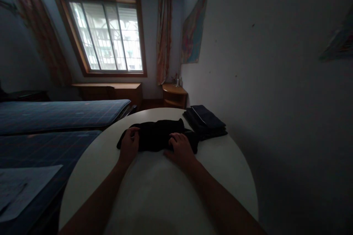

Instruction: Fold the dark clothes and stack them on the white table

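A black garment [158,134] lies partly folded across the far half of a round white table [154,191]. My left hand [129,144] rests on the garment's left end with the fingers curled onto the cloth. Fingers bent and pressing down, my right hand [180,148] sits on its near right edge. Whether either hand pinches the fabric or only presses it I cannot make out in the dim light.
A stack of folded dark clothes [205,120] sits at the table's far right, beside the wall. A bed with a blue checked cover [55,121] runs along the left, with white papers [22,187] on it. A window [107,36] and wooden desk [110,90] stand beyond.
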{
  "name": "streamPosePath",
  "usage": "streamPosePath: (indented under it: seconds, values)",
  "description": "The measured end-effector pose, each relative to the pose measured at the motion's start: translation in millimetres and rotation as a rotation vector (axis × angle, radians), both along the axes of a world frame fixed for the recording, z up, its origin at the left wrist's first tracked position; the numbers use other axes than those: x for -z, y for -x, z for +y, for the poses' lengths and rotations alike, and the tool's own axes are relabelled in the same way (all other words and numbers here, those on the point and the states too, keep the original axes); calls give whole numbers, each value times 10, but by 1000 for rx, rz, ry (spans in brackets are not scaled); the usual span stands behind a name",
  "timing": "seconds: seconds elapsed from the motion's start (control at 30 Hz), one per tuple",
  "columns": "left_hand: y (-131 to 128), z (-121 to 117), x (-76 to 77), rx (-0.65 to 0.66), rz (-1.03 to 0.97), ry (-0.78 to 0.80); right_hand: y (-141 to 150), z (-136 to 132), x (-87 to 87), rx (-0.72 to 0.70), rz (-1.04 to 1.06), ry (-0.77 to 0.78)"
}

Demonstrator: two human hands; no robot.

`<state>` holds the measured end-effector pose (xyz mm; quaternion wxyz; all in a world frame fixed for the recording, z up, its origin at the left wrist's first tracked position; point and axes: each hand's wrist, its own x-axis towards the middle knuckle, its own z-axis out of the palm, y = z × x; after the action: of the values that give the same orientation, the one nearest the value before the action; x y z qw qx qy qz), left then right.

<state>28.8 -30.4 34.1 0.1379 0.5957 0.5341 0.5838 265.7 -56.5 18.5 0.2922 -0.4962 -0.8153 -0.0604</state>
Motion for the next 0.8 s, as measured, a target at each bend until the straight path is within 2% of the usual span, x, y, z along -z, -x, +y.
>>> streamPosePath:
  seconds: [0.2,0.37,0.57,0.67,0.8]
  values:
    - [-1,-1,-13,8,-26,-8,3,43,19,54,-37,13]
    - [43,-13,-19,13,12,-3,-47,23,-40,43,33,9]
    - [67,20,-42,231,104,195,-178,-121,-275,151,90,121]
    - [89,-105,-128,314,204,317,-232,-237,-445,65,113,193]
    - [256,-498,-236,503,450,483,-194,-560,-663,-102,45,337]
